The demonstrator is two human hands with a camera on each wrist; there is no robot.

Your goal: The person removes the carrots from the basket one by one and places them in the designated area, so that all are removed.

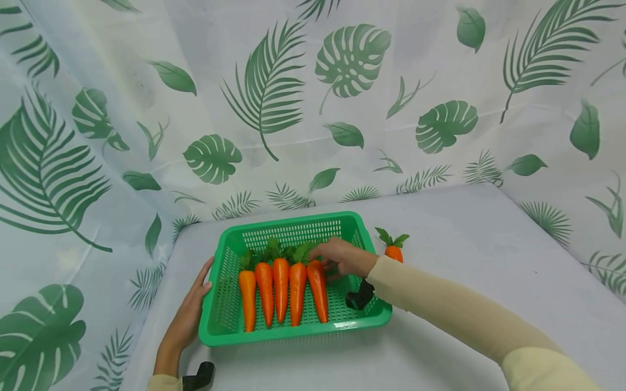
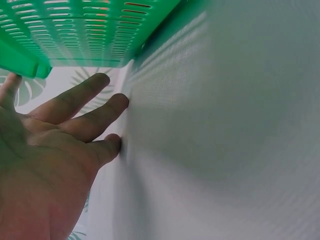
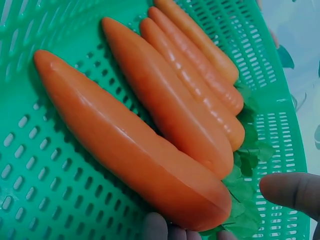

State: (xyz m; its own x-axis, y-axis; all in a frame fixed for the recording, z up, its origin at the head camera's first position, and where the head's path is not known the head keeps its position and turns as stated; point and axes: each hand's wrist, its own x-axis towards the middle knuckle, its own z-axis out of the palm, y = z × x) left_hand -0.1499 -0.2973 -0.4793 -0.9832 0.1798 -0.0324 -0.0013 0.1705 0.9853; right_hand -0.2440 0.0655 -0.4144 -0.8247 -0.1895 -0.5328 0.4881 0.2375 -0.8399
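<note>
A green slotted basket (image 1: 293, 331) sits on the white table and holds several orange carrots side by side, leafy tops pointing away from me. My right hand (image 1: 342, 256) reaches into the basket at the leafy end of the rightmost carrot (image 1: 318, 290). In the right wrist view my fingertips (image 3: 155, 227) touch the thick end of that carrot (image 3: 130, 145), while the thumb (image 3: 295, 190) stays off it, over the leaves. My left hand (image 1: 193, 309) lies flat with straight fingers against the basket's left wall. In the left wrist view that hand (image 2: 60, 150) is beside the basket (image 2: 80, 30).
One more carrot (image 1: 393, 251) with green leaves lies on the table just outside the basket's right wall, partly behind my right forearm. A leaf-printed white curtain (image 1: 274, 92) closes in the table at the back and on both sides.
</note>
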